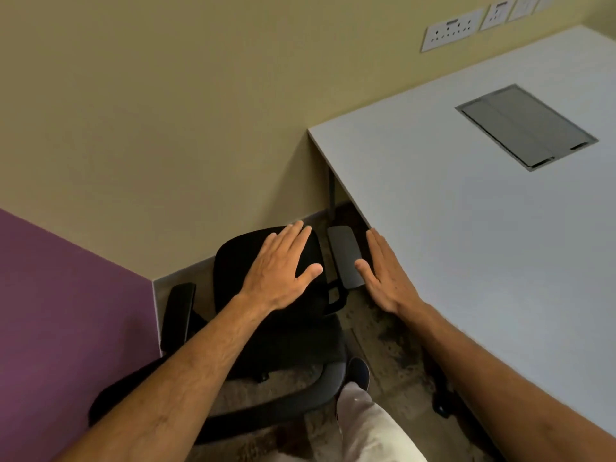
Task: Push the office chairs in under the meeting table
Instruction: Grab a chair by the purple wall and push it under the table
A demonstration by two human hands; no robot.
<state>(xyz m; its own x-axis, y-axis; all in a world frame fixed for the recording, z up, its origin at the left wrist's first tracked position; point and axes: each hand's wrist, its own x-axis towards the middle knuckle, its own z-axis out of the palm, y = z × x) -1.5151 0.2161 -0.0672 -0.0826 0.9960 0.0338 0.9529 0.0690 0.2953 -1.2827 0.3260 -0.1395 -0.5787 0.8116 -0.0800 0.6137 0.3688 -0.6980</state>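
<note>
A black office chair [240, 261] stands in the corner between the wall and the white meeting table [466, 228], outside the table's left edge. My left hand [280, 271] hovers flat over the chair's seat, fingers spread, holding nothing. My right hand [386, 275] is open beside the chair's right armrest [343, 255], close to the table's edge. The left armrest [180, 311] shows near the purple wall. Whether either hand touches the chair is unclear.
A beige wall [166, 111] and a purple wall [66, 311] close the corner. A grey cable hatch [525, 126] is set in the tabletop. Wall sockets [450, 30] sit above the table. My leg and shoe [358, 375] are by the chair base.
</note>
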